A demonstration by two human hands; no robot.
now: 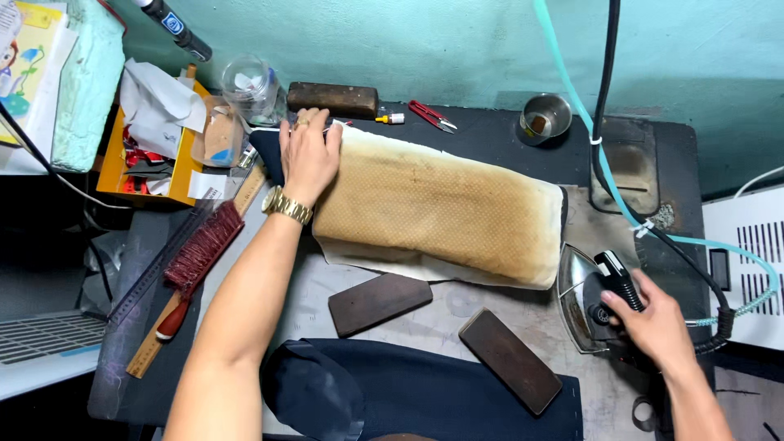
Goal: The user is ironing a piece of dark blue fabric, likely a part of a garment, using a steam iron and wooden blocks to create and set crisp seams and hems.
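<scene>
My left hand (309, 151) lies flat on the far left end of a tan, scorched pressing cloth (441, 212) that covers a padded block on the table; a gold watch is on that wrist. Dark navy fabric (265, 147) peeks out beside the fingers. My right hand (649, 318) grips the black handle of a steam iron (584, 298) standing tilted on its side at the right, its soleplate facing left. A black cable and a pale green hose (608, 180) run up from the iron.
Two dark wooden blocks (380, 302) (510, 359) lie in front of the cloth, above a navy garment (425, 396). A red brush (196, 257), rulers, an orange box, clear jar, red snips (433, 116) and metal cup (545, 117) line the left and back.
</scene>
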